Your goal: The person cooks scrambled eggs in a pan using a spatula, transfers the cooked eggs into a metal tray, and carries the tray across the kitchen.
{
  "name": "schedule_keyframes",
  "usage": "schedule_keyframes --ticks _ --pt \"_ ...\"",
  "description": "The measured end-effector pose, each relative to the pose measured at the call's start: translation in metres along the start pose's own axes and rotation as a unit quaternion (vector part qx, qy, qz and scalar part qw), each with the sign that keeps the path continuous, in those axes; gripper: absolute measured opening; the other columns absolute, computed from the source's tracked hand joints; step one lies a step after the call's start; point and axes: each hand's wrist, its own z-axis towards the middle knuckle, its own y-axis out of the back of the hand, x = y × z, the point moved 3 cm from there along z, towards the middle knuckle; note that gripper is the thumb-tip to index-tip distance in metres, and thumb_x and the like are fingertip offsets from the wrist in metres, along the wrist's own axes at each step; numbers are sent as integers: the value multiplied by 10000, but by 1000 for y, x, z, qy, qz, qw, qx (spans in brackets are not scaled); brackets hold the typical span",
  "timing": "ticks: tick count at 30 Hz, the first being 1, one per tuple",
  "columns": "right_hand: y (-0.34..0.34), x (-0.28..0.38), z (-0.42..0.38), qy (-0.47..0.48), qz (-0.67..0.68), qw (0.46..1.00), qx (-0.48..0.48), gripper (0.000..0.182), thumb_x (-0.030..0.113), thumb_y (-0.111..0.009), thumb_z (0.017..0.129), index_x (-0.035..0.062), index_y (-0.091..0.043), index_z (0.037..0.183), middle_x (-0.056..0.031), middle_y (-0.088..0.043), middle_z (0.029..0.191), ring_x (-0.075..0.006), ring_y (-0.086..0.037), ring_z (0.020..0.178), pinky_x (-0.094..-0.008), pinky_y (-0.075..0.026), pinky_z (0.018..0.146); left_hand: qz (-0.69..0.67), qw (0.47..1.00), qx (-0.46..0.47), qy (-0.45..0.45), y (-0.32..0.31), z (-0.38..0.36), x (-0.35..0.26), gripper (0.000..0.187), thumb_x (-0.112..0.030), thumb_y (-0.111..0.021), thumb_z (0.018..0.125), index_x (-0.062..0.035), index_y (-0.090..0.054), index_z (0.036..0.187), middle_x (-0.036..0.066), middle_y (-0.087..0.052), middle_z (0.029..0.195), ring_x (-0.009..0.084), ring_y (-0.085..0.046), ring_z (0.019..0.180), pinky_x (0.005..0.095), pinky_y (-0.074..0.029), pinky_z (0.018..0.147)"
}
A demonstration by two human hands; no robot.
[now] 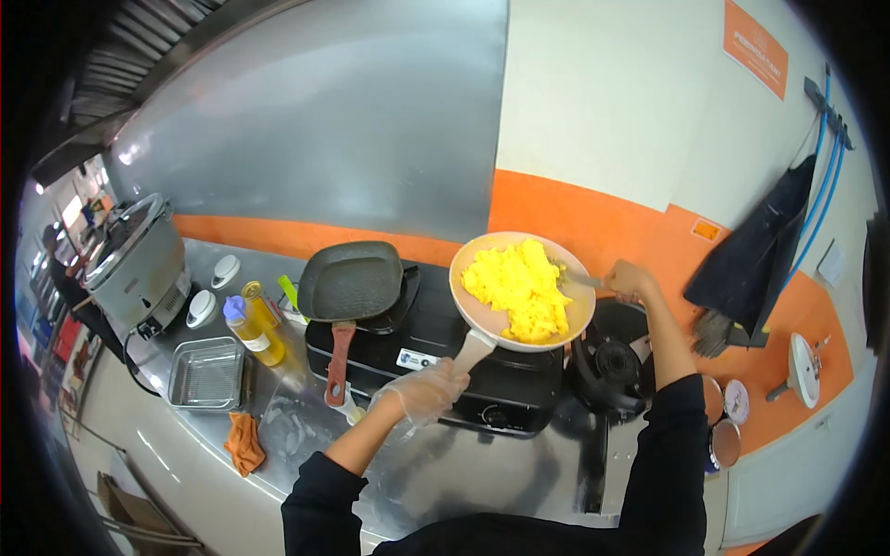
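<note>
While left hand (pixel 422 389) grips egg pan (pixel 522 291), grill pan (pixel 350 280) sits beside.

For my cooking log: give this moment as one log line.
left hand: grips pan handle | pan: tilted, scrambled eggs inside | right hand: utensil at eggs | griddle pan: on stove

Bright yellow scrambled eggs (pixel 521 287) fill a pale pan (pixel 482 320); the grill pan (pixel 350 278) is black, red-handled, the rag (pixel 245 442) orange.

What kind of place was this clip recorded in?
Most likely a commercial or training kitchen: a steel counter with a portable gas stove, a large rice cooker, and a steel wall panel under a hood.
</note>
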Motion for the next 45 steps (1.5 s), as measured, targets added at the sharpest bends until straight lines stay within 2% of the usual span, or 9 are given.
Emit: schedule_keyframes --ticks 3,10,12,15,24,26,36,39,45 --pt "-8 2 29 107 70 991 38 266 287 -674 820 43 -693 927 -53 -542 547 -72 -419 385 -248 -296 332 51 991 7 -123 -1 21 19 450 -430 -445 936 -34 -399 1145 42 -500 585 166 -484 446 311 -399 403" --pt "-25 -8 16 264 103 957 -53 300 270 -656 842 45 -679 1038 -32 -549 564 -106 -461 448 -270 -391 435 35 992 1 -122 -7 29 26 361 -393 -464 942 -71 -402 1092 26 -448 561 152 -470 431 316 -385 373" --pt "-26 -8 -6 316 37 943 -95 325 290 -662 832 59 -670 1060 -192 -679 846 -245 -659 639 -339 -496 600 -11 999 11 -41 -12 35 41 368 -399 -467 940 -81 -406 1115 21 -447 566 145 -465 429 312 -384 374" --pt "-31 -2 -45 410 -31 894 -176 292 254 -658 818 84 -668 1056 -192 -660 807 -313 -642 659 -395 -489 614 24 979 6 -204 -13 47 51 333 -407 -462 942 -119 -419 1103 -2 -439 596 127 -453 447 296 -371 375" --pt "7 30 -192 385 -199 858 -275 314 121 -653 757 123 -658 1072 -149 -621 702 -307 -586 607 -399 -462 588 69 984 -5 -166 -6 19 17 281 -378 -452 944 -111 -407 1019 16 -429 592 140 -430 419 314 -351 352" --pt "34 33 -206 343 -232 878 -242 293 120 -652 767 104 -668 1059 -144 -640 736 -306 -595 645 -388 -464 601 -53 999 6 -3 -4 7 9 306 -379 -460 939 -92 -402 1029 23 -432 583 139 -427 410 304 -355 349" --pt "57 69 -168 350 -266 897 54 272 212 -597 823 121 -665 1071 -134 -661 781 -262 -617 689 -348 -471 642 -39 999 -18 11 -4 12 13 325 -387 -469 934 -89 -398 1043 17 -418 574 133 -423 406 283 -360 347" --pt "-4 94 -152 252 -337 907 -9 229 159 -547 810 74 -686 970 -135 -670 870 -287 -646 791 -353 -508 664 -56 998 -3 16 -3 9 9 335 -396 -467 930 -92 -397 1051 19 -426 580 133 -433 416 288 -374 357" --pt "-45 109 -135 148 -339 913 -172 168 127 -533 815 71 -671 893 -137 -658 879 -286 -662 798 -378 -534 660 126 964 -33 -234 -7 34 37 338 -408 -455 929 -93 -394 1033 18 -446 604 124 -447 439 296 -386 373"
